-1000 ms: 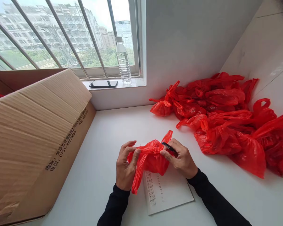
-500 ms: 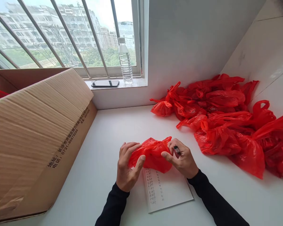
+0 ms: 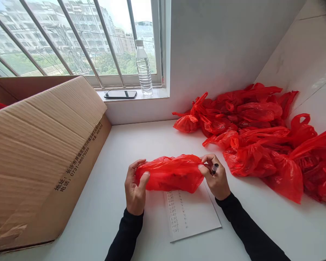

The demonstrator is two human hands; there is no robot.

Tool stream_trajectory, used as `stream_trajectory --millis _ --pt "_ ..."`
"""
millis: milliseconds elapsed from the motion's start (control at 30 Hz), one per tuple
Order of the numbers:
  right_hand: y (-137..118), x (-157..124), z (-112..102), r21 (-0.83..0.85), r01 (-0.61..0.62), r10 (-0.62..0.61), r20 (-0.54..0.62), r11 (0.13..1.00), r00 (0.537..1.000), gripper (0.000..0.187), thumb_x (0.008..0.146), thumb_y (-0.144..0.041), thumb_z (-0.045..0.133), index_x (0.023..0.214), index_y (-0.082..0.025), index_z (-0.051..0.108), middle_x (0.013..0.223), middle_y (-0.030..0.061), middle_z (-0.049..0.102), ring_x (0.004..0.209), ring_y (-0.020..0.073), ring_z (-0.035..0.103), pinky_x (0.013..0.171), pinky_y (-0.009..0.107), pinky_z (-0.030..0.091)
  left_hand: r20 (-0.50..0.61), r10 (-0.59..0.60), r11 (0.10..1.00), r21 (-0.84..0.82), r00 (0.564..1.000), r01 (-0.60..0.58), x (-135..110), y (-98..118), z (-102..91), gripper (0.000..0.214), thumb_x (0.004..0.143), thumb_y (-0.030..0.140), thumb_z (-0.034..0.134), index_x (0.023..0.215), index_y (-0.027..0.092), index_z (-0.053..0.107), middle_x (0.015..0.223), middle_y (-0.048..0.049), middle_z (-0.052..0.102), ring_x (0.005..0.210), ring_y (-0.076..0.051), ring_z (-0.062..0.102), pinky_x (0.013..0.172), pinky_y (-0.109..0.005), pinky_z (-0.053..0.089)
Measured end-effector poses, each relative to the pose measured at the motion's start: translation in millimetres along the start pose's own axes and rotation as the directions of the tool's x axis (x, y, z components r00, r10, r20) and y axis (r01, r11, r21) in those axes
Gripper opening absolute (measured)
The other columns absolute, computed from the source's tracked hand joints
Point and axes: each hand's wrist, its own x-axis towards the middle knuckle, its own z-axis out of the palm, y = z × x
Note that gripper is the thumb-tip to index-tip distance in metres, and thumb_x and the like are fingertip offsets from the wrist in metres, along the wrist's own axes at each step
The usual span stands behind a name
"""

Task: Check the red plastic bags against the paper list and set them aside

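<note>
A red plastic bag [image 3: 171,174] is stretched between my two hands, above the far part of a notepad [image 3: 198,214] with handwritten columns. Dark shapes show faintly through the bag's thin film. My left hand [image 3: 136,188] grips the bag's left end, thumb in front and fingers behind. At the other end, my right hand [image 3: 216,177] pinches the bag's edge between thumb and fingers. A dark pen [image 3: 214,168] is also tucked in the right hand, its capped end sticking out between the fingers. What lies inside the bag cannot be made out.
A large open cardboard box [image 3: 43,156] stands on the left of the white table [image 3: 103,217]. Several knotted red bags [image 3: 258,145] are heaped at the right, against the wall. On the windowsill are a phone [image 3: 120,94] and a water bottle [image 3: 143,69].
My hands have moved apart, the left one leftward and the right one slightly rightward. The bunched bag between them is now spread wider and flatter.
</note>
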Motion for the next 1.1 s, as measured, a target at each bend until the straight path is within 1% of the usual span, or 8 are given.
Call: stream_trajectory --millis 200,300,467,633,733,833,967,1100 --pt "-11 -3 2 -0.065 0.012 -0.007 0.071 0.998 0.997 0.02 0.091 -0.041 0.065 0.094 -0.022 0.063 0.074 -0.0005 0.055 0.064 0.0148 0.05 0.06 0.027 0.042 -0.058 0.062 0.988 0.143 0.996 -0.053 -9 7 6.9 0.013 0.081 0.036 0.076 0.082 0.024 0.071 0.08 -0.0008 0.065 0.072 -0.018 0.057 0.07 -0.028 0.045" --pt "-6 1 1 0.1 -0.05 0.066 -0.163 0.994 0.984 0.025 0.094 -0.046 0.061 0.085 -0.023 0.056 0.063 -0.0042 0.046 0.052 0.012 0.04 0.048 0.026 0.032 -0.242 -0.06 0.995 -0.094 0.969 0.038 1 3 -1.2 0.014 0.085 0.038 0.071 0.084 0.025 0.066 0.079 0.0025 0.062 0.071 -0.014 0.054 0.065 -0.023 0.043" --pt "3 9 -3 0.426 -0.219 0.277 -0.077 0.878 0.958 0.036 0.093 -0.059 0.052 0.086 -0.024 0.059 0.053 -0.0062 0.037 0.043 0.0133 0.03 0.043 0.03 0.03 -0.033 -0.376 0.828 -0.461 0.926 0.32 18 0 -18.2 0.029 0.086 0.048 0.061 0.077 0.021 0.065 0.07 0.001 0.059 0.057 -0.012 0.051 0.053 -0.023 0.041" --pt "1 8 -4 0.177 -0.354 0.3 0.275 0.918 0.914 0.042 0.092 -0.06 0.054 0.095 -0.02 0.067 0.054 -0.0049 0.043 0.046 0.0137 0.036 0.045 0.028 0.031 0.015 -0.33 0.938 -0.103 0.944 0.33 21 -5 -22.7 0.033 0.076 0.046 0.076 0.099 0.023 0.067 0.081 -0.001 0.065 0.065 -0.015 0.056 0.057 -0.024 0.044" --pt "1 7 -2 -0.077 -0.273 0.279 0.422 0.959 0.863 0.049 0.083 -0.053 0.07 0.119 -0.02 0.065 0.06 -0.0057 0.051 0.055 0.0141 0.047 0.054 0.026 0.039 0.25 -0.272 0.953 0.206 0.929 0.223 17 -6 -19.2 0.042 0.083 0.05 0.068 0.116 0.023 0.067 0.102 -0.0068 0.067 0.083 -0.019 0.058 0.069 -0.029 0.047" --pt "6 6 2 -0.231 -0.132 0.222 0.421 0.964 0.88 0.036 0.085 -0.052 0.069 0.095 -0.018 0.07 0.066 -0.0041 0.054 0.061 0.0134 0.047 0.058 0.025 0.038 0.422 -0.299 0.904 0.412 0.856 0.114 10 -5 -12.3 0.04 0.086 0.043 0.064 0.12 0.023 0.067 0.094 -0.0043 0.065 0.076 -0.017 0.052 0.068 -0.03 0.043" --pt "9 3 5 -0.169 -0.094 0.15 0.362 0.981 0.92 0.042 0.092 -0.052 0.058 0.069 -0.017 0.059 0.064 -0.0029 0.049 0.061 0.0129 0.043 0.057 0.025 0.036 0.509 -0.294 0.896 0.442 0.809 0.047 0 -2 -2.8 0.019 0.086 0.033 0.058 0.092 0.02 0.071 0.072 -0.0009 0.056 0.067 -0.016 0.044 0.064 -0.031 0.04" --pt "-2 2 11 0.019 -0.146 0.127 0.398 0.989 0.909 0.035 0.09 -0.047 0.063 0.071 -0.017 0.06 0.067 -0.0007 0.054 0.065 0.015 0.05 0.059 0.026 0.041 0.545 -0.239 0.931 0.364 0.804 0.03 -6 3 4.5 0.039 0.083 0.036 0.066 0.12 0.024 0.065 0.11 -0.0076 0.063 0.084 -0.019 0.052 0.07 -0.031 0.046"
